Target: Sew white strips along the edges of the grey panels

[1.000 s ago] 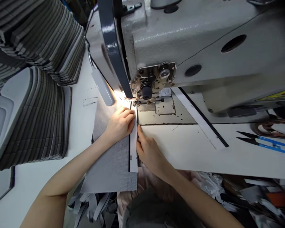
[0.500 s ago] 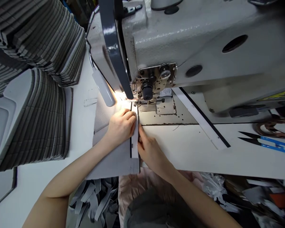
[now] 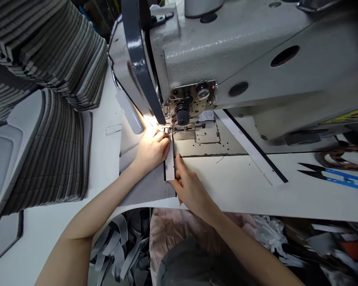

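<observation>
White strip (image 3: pixel 170 169) beneath left fingers (image 3: pixel 163 140)

This is a sewing workshop – a big sewing machine (image 3: pixel 244 51) with grey fabric (image 3: pixel 150 188) under it, tall stacks of similar pieces (image 3: pixel 47 159) on the white surface (image 3: pixel 226 194), blue thread snips (image 3: pixel 340 182), and cut strips (image 3: pixel 116 245) heaped below.

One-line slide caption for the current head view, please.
Left hand over gray fabric and a white, black-edged strip at a sewing machine; right hand by the fabric's edge.
</observation>
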### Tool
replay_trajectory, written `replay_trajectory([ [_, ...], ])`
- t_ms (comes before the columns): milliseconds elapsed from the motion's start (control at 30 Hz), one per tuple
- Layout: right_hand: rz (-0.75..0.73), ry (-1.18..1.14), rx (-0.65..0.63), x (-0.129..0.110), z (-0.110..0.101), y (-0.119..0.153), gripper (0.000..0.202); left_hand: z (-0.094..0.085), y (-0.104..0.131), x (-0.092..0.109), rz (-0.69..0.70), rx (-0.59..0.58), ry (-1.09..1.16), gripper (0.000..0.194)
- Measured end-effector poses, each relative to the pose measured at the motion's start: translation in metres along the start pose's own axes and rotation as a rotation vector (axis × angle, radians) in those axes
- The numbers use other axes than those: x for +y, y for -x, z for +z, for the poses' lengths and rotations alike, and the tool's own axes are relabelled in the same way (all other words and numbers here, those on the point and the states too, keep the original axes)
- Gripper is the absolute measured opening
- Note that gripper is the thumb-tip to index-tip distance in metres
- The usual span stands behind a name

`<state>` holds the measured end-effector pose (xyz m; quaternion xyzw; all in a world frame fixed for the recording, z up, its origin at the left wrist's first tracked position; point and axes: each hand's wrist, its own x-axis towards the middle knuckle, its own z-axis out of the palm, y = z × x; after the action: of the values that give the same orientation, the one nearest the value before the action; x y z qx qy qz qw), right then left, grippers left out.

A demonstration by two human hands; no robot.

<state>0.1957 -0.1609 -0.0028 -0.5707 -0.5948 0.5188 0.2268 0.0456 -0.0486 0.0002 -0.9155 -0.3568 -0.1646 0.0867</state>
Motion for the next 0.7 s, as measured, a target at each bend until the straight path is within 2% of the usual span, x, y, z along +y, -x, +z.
replay_trajectory([
  [167, -0.034, 0.105, 0.082, 0.001, 0.0, -0.017, 0.085, -0.014, 0.013, 0.019, 0.01, -0.005, 0.053, 0.021],
  [267, -0.037, 0.1, 0.095, 0.001, -0.001, -0.021, 0.086, -0.013, 0.019, 0.023, -0.023, 0.027, 0.103, 0.018],
  [367, -0.055, 0.049, 0.1, 0.001, -0.003, -0.02, 0.088, -0.005, 0.019, 0.019, -0.068, 0.027, 0.154, 0.018],
  [500, -0.063, -0.039, 0.089, -0.001, -0.007, -0.019, 0.09, 0.003, 0.013, 0.009, -0.061, 0.036, 0.151, 0.019],
  [700, -0.042, -0.013, 0.118, -0.006, -0.014, -0.033, 0.092, 0.011, 0.002, -0.003, -0.049, 0.072, 0.126, 0.022],
])
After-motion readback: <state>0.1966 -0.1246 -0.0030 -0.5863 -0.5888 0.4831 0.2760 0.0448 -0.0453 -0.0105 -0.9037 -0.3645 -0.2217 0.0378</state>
